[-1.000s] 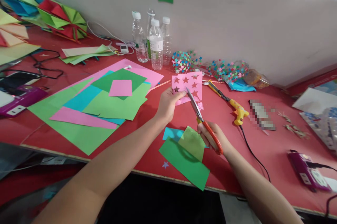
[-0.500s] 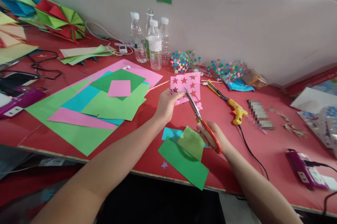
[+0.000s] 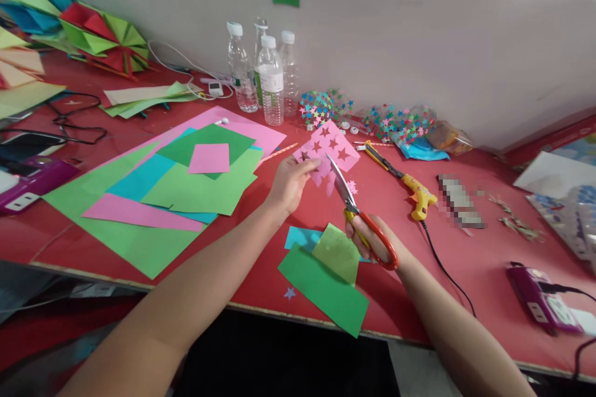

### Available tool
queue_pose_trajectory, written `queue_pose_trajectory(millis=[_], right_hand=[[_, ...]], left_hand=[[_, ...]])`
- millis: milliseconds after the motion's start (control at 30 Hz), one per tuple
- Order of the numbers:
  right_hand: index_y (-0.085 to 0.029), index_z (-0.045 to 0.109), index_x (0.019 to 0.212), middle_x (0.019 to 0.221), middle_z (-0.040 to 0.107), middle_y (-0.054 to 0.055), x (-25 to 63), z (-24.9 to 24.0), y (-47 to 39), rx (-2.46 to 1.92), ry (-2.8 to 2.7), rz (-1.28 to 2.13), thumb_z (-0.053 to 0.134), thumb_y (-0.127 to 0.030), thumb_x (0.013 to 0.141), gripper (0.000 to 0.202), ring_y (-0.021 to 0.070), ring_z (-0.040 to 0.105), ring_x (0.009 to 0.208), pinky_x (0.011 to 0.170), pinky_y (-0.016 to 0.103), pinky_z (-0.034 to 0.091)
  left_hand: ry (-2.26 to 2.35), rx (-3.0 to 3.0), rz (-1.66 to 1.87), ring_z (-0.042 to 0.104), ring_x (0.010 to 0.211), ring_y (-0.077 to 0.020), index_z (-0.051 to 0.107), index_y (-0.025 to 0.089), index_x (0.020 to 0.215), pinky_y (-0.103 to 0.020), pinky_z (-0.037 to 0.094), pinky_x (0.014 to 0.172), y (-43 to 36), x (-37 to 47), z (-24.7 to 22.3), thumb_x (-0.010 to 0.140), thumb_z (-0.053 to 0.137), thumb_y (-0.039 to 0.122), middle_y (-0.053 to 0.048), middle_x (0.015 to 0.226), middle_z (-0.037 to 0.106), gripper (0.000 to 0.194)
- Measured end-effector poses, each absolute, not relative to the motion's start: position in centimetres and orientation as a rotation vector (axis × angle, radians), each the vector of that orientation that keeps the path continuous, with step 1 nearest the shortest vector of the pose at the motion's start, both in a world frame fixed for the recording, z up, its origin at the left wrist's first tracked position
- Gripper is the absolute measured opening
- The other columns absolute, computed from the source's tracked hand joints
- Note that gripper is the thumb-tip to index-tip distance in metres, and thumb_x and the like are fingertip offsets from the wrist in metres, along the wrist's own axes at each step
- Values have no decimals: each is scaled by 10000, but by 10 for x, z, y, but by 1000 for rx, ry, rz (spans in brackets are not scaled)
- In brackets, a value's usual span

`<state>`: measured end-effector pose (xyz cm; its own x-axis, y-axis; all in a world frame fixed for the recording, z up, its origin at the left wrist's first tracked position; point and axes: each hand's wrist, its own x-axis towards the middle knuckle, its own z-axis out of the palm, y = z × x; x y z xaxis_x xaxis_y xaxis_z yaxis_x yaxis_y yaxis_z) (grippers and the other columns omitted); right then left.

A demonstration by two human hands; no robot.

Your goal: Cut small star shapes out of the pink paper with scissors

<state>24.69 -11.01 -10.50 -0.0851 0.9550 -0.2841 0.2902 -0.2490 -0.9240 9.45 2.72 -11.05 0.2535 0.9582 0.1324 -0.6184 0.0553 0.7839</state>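
Between thumb and fingers, my left hand pinches the left edge of a pink sheet of paper with several star-shaped holes in it. My right hand grips scissors with red and yellow handles. Their blades point up and left, with the tips at the lower part of the sheet; a narrow pink piece hangs beside them. Just right of the blades, small pink stars lie in a pile on the table. Below my hands are a green paper piece, a light green one and a blue one.
Coloured paper sheets overlap at left. Plastic bottles stand by the wall, near bags of coloured stars. At right lie a yellow glue gun with a black cord and a purple power strip. The table's front edge runs below.
The pink sheet has turned clockwise and tilted in my left hand. A narrow strip now hangs from its lower edge. The scissors' handles have spread apart.
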Motion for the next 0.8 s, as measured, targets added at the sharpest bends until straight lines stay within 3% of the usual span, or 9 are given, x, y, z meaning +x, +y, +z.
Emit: queue_pose_trajectory(millis=[167, 267, 800], right_hand=[[-192, 510, 705, 366, 420, -69, 253, -103, -109, -1547, -1461, 1363, 423, -700, 847, 535, 75, 373, 303, 388, 217, 368], [-181, 533, 731, 391, 442, -64, 259, -103, -109, -1546, -1544, 1331, 420, -681, 864, 529, 70, 370, 317, 396, 212, 357], [-182, 530, 749, 400, 448, -65, 260, -104, -109, -1514, -1553, 1380, 389, -685, 873, 537, 73, 376, 323, 413, 212, 360]], left_hand=[[511, 914, 1311, 622, 655, -141, 672, 181, 678, -297, 496, 705, 23, 94, -112, 632, 732, 226, 6, 654, 669, 87], [546, 982, 1353, 589, 611, -128, 643, 188, 604, -287, 486, 669, 25, 91, -113, 655, 731, 245, 12, 616, 644, 117], [595, 1113, 1381, 582, 623, -135, 680, 192, 645, -278, 461, 667, 19, 93, -119, 734, 706, 323, 1, 646, 647, 161]])
